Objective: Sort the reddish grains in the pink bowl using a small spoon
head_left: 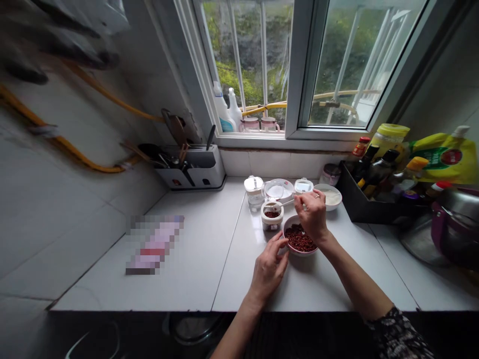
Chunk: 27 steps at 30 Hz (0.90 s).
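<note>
A pink-rimmed bowl (301, 253) holds dark red dried bits, too small to name. My left hand (271, 267) grips its left side with the fingertips at the rim. My right hand (311, 212) is over the bowl, its fingers pinched around the handle of a small pale spoon (288, 203). The spoon reaches left to the mouth of an open white-rimmed jar (272, 223), which has similar red bits inside. Behind these stand a lidded clear jar (255, 194), a clear dish (279, 189), another white-lidded jar (304, 186) and a bowl of white contents (331, 197).
A black box (359, 212) of sauce bottles borders the right side, with a purple-handled pot (454, 229) closer in. At the back left stands a utensil holder (194, 172). A blurred-out pinkish item (155, 247) lies on the white tiled counter (198, 259).
</note>
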Motion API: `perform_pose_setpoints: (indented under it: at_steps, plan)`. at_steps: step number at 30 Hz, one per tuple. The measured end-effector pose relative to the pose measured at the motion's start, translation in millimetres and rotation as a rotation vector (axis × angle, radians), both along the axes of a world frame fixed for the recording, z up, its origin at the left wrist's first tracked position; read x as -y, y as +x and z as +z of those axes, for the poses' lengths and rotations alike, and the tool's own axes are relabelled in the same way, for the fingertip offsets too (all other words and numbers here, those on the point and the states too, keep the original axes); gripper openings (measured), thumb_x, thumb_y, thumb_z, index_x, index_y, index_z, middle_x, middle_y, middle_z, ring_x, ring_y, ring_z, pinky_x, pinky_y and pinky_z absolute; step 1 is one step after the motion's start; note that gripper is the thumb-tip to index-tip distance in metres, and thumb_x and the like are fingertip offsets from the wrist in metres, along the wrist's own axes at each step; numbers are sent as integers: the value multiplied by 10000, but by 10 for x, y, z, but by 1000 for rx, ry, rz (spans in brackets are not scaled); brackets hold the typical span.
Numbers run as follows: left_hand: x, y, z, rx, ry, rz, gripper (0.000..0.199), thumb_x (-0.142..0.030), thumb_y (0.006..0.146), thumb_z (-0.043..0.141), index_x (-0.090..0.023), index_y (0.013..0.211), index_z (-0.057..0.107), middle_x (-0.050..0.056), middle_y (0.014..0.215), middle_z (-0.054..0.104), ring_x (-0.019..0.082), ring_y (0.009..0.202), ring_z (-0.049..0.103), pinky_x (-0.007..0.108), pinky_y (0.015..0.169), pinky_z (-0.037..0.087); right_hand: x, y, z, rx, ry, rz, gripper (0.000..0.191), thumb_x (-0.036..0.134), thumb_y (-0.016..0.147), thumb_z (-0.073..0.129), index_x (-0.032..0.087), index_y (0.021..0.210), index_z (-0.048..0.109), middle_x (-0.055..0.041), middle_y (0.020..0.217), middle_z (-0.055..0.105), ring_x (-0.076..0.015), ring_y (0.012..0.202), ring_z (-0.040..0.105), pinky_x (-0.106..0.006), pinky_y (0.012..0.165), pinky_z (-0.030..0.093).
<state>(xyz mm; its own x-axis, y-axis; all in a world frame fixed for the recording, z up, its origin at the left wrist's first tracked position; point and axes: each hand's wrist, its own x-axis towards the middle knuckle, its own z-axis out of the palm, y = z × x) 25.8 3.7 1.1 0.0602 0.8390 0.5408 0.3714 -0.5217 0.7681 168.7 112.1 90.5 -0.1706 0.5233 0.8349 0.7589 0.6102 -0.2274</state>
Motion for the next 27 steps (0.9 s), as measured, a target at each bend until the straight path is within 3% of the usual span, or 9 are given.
perform_pose_setpoints:
  at_steps: [3,7,10,14,19,27]
  plan:
    - [2,4,5,3,-5,-1,330,-104,915,524,-224,1213,597,129,1402,580,237,1186,660,302,769,666,51,-63,10,136,59,52,355,268,1018,469,214,680,562,4,660,649,-163,718,601,-403,1050,339]
    - [6,3,22,-2,-1,-10,330,-102,916,522,-226,1214,590,134,1422,568,236,1184,662,287,744,666,66,106,54,8,79,43,313,251,991,500,220,687,572,7,679,671,-168,727,620,-408,1018,376]
    - [7,-2,22,-7,4,-10,329,-105,919,522,-225,1218,585,140,1412,572,237,1177,667,286,744,664,49,355,30,-99,20,38,329,249,955,521,227,627,538,26,600,625,-156,620,576,-388,942,438]
    - [10,-15,4,-32,-9,-6,350,-96,913,532,-231,1232,580,133,1412,571,236,1200,653,287,762,661,57,571,-132,-68,-99,101,357,269,933,525,230,579,516,28,540,577,-153,565,545,-360,865,467]
    - [21,-26,5,-60,-15,13,362,-93,911,538,-240,1239,578,125,1419,572,239,1204,651,290,762,660,114,480,-317,18,-244,131,370,283,933,514,225,567,511,26,538,568,-141,563,519,-367,931,431]
    - [31,-32,41,-62,-31,23,320,-116,926,533,-235,1217,597,121,1425,577,248,1210,650,311,781,659,94,475,-366,-70,-359,124,361,313,921,508,228,569,510,27,536,578,-139,545,513,-367,952,437]
